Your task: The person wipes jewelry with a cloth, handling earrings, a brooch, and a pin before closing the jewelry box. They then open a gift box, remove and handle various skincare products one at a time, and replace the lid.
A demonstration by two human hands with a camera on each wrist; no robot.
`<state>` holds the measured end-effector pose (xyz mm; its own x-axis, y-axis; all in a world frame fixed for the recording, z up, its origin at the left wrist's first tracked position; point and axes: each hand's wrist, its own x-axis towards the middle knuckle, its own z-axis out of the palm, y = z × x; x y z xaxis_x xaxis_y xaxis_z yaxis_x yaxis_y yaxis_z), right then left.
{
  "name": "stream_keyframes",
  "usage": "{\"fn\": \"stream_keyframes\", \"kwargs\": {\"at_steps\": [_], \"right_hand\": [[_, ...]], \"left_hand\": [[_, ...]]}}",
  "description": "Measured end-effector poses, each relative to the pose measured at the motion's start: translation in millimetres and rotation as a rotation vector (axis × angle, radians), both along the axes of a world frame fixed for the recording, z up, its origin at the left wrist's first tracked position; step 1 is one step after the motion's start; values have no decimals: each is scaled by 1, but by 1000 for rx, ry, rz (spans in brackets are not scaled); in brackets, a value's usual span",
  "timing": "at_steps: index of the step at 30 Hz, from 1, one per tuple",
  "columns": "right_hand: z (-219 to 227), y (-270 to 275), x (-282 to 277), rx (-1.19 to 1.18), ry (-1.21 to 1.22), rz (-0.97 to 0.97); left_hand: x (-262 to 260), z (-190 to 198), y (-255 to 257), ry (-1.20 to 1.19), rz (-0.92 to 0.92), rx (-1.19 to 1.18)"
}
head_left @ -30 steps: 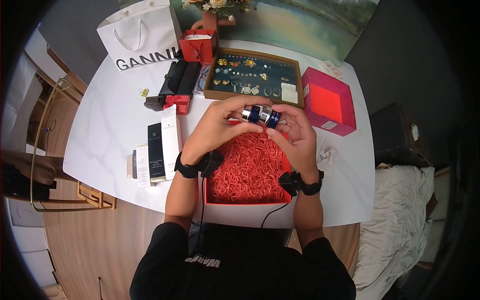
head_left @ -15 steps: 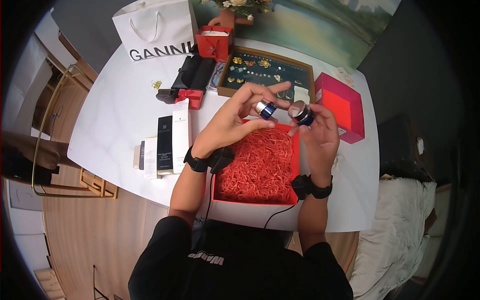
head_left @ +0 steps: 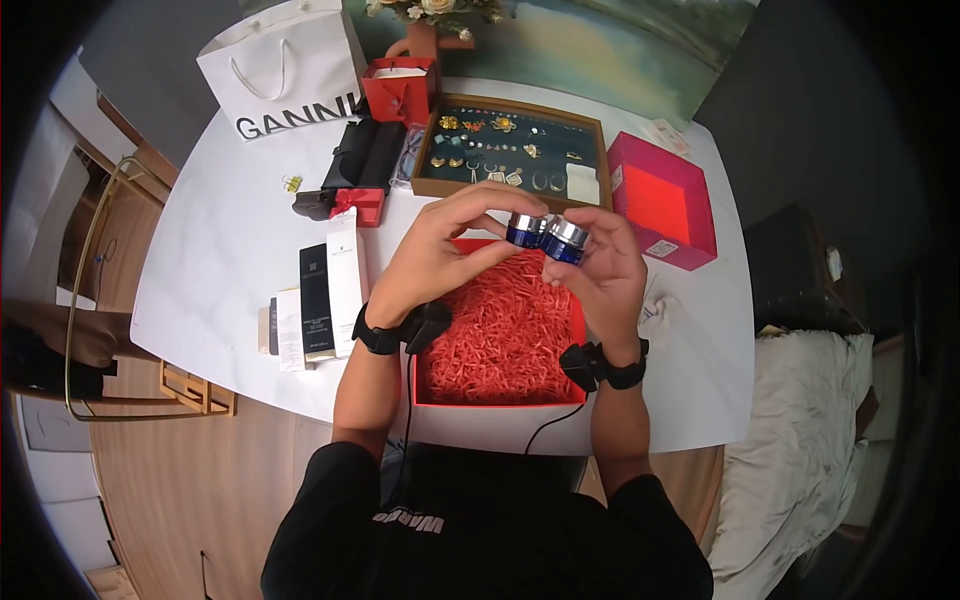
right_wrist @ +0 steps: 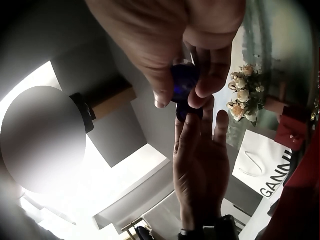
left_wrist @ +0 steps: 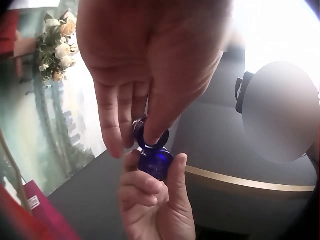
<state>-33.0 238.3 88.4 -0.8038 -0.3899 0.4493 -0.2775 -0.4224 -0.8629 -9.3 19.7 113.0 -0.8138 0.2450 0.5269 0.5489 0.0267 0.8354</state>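
Two small blue cosmetic jars with silver lids are held up side by side, upright, over the red box. My left hand (head_left: 444, 247) pinches the left jar (head_left: 525, 230) between thumb and fingers. The right jar (head_left: 566, 243) is gripped by my right hand (head_left: 608, 270), thumb on the near side. In the left wrist view the blue base of the right-hand jar (left_wrist: 155, 164) shows from below, close against the other one. Beneath both hands, the red box (head_left: 497, 404) is filled with shredded red paper (head_left: 500, 335).
Cosmetic cartons (head_left: 313, 300) stand left of the red box. Behind lie a jewellery tray (head_left: 520, 150), black cases (head_left: 365, 155) and a small red gift box (head_left: 368, 207). A white paper bag (head_left: 285, 75) and red bag (head_left: 400, 95) are at the back; a pink box (head_left: 660, 200) sits right.
The jars were lined up end to end on their sides, then drawn apart and tilted. Now they stand upright, side by side and close together, one in each hand.
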Motion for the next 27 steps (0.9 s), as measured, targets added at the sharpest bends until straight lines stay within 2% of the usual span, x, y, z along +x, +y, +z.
{"fn": "stream_keyframes", "kwargs": {"at_steps": [6,9,11,12,15,17,24,27], "right_hand": [[4,1,1,69,91,-9],[7,3,2,70,99,5],[10,9,4,165,-77,55],[10,8,4,164,-78,55],[8,3,1,107,34,-12],[5,5,-4,241,323,-123],[9,1,-3,207,322,-156],[7,3,-2,234,184,-162]], "left_hand": [[2,0,3,-30,41,-2],[-1,0,0,73,65,-83],[-2,-3,-2,126,89,-109],[-3,-4,-1,125,89,-110],[-3,-5,3,129,67,-42],[-1,-1,6,97,78,-9],[-4,-4,-1,100,33,-84],[-3,-5,-2,119,44,-97]]}}
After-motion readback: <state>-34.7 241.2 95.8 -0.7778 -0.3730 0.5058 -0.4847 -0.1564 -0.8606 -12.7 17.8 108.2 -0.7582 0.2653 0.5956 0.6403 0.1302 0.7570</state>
